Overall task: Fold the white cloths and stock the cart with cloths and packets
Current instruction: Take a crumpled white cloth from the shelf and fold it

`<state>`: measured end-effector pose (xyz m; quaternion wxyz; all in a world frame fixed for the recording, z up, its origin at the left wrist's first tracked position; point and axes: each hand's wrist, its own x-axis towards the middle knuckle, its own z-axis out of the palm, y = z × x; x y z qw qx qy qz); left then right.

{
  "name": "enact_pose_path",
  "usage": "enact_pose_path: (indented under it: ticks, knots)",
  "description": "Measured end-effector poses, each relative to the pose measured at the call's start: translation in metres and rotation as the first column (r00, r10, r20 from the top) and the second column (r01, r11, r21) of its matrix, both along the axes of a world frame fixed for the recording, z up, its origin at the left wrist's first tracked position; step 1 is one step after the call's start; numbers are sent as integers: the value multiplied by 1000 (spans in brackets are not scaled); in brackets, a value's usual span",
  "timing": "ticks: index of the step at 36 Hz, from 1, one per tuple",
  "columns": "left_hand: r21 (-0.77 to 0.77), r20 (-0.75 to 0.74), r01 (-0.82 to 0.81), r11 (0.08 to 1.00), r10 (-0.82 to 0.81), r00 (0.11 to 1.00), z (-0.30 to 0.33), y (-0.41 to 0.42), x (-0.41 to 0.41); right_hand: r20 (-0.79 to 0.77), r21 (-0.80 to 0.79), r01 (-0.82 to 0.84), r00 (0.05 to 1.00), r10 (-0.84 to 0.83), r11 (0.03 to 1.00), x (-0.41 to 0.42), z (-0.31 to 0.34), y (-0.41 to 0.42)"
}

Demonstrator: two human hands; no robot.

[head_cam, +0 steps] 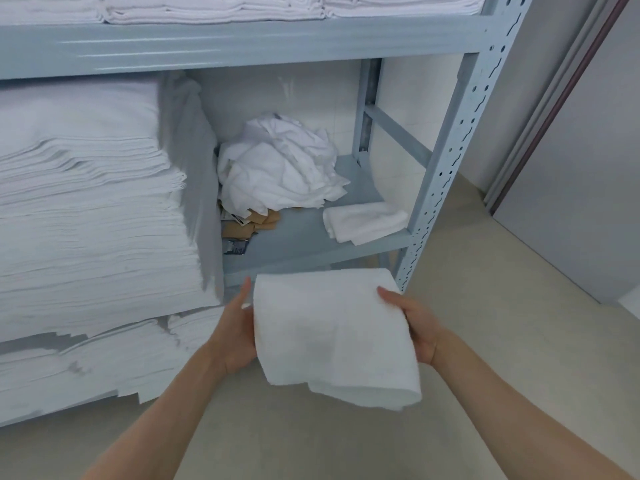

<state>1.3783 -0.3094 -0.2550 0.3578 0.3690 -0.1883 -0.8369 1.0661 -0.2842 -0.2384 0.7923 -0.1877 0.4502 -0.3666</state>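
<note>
I hold a folded white cloth [332, 334] in front of the grey shelf [304, 237]. My left hand [237, 336] grips its left edge, with the fingers hidden under the cloth. My right hand [414, 327] grips its right edge, thumb on top. On the shelf lies a crumpled heap of white cloths [280, 164]. One folded cloth [365, 220] rests near the shelf's front right corner. Brown and dark packets [247, 225] lie under the heap's front left side.
A tall stack of folded white linen [90, 209] fills the shelf's left side, with more linen below [86, 362] and on the shelf above [214, 8]. The perforated grey upright [450, 157] stands to the right. Beige floor [485, 271] and a grey door [581, 168] lie beyond.
</note>
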Motion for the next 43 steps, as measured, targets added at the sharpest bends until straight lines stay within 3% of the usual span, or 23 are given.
enact_pose_path:
  ticks: [5, 7, 13, 18, 23, 31, 38, 43]
  knots:
    - [-36, 319, 143, 989, -124, 940, -8, 12, -9, -113, 65, -11, 993, 18, 998, -4, -2, 3]
    - [-51, 380, 168, 984, -137, 915, -7, 10, -11, -119, 67, -13, 993, 21, 998, -8, -2, 1]
    - [-114, 332, 100, 988, -57, 942, -6, -5, -11, -78, -19, -110, 991, 108, 994, -22, 4, 0]
    - [-159, 376, 148, 976, -79, 923, 1, -13, -4, -251, -92, -179, 956, 151, 980, -31, 5, -4]
    - [-176, 357, 124, 976, -54, 933, -3, -14, -3, -319, -137, -219, 933, 166, 966, -31, 14, -10]
    - [-137, 312, 137, 981, -88, 946, -7, -11, -17, -262, -130, -174, 955, 135, 976, -45, 13, -6]
    - [-271, 376, 330, 904, -217, 901, 12, -16, -41, -243, -130, -159, 962, 124, 979, -73, 17, -3]
    - [-418, 352, 229, 879, -76, 933, 47, -31, -56, -209, -291, -62, 978, 0, 955, -91, 35, -8]
